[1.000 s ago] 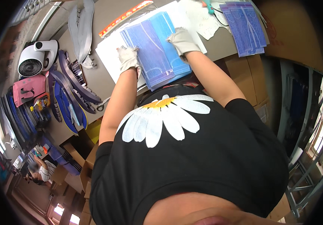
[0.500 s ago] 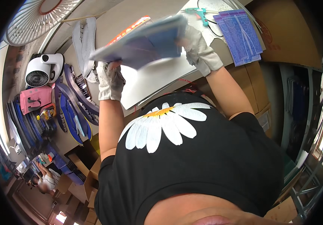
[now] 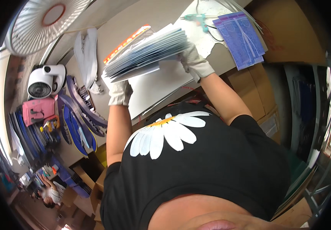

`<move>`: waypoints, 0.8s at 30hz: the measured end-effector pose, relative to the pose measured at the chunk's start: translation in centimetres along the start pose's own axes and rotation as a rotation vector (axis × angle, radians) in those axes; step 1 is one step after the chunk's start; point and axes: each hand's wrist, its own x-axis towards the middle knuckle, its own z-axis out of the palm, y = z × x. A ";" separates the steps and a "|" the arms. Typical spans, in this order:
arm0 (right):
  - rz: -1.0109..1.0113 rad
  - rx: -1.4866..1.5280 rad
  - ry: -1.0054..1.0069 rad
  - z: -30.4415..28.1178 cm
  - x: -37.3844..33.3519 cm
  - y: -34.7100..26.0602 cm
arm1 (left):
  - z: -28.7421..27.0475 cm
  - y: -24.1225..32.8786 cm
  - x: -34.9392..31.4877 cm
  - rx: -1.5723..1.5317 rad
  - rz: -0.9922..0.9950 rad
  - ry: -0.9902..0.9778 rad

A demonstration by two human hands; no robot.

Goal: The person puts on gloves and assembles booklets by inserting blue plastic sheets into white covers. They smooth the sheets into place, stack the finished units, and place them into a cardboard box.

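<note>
A thick bundle of thin blue-grey sheets [image 3: 148,51], its many edges fanned apart like pleats, is held up above a white board [image 3: 161,82] on the bench. My left hand [image 3: 120,93], in a pale work glove, grips the bundle's left end from below; its fingers are mostly behind the sheets. At the opposite end my right hand [image 3: 196,64], gloved too, is closed on the sheets, with the fingertips partly hidden. A red-and-white printed strip [image 3: 127,43] lies just behind the bundle.
At the back right are a teal glue gun [image 3: 202,20] and denim-patterned blue sheets [image 3: 239,40], beside a cardboard box [image 3: 288,34]. To the left stand a large fan [image 3: 52,17], a small white fan [image 3: 44,82], a pink pouch [image 3: 38,111] and curved blue pieces [image 3: 75,124].
The bundle has tipped so that its fanned edges show instead of its flat face. Both hands have come slightly nearer to me, the left also rightward and the right leftward.
</note>
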 end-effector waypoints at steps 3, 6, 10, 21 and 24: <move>-0.494 -0.223 0.177 1.3 0.3 0.4 | 0.4 -4.7 -1.2 0.321 0.128 -0.243; -0.743 -0.460 0.274 1.3 1.7 2.9 | 1.5 -3.2 -1.7 0.458 0.163 -0.206; 0.039 -0.063 0.164 -1.0 -1.6 1.0 | 1.1 0.9 -1.8 0.109 -0.128 -0.265; -0.126 0.244 0.890 -14.5 -15.1 -3.8 | -1.2 17.3 1.6 0.133 0.350 -0.735; 0.215 0.405 0.813 -18.3 -19.2 -7.2 | 0.1 22.6 2.2 0.242 0.847 -0.727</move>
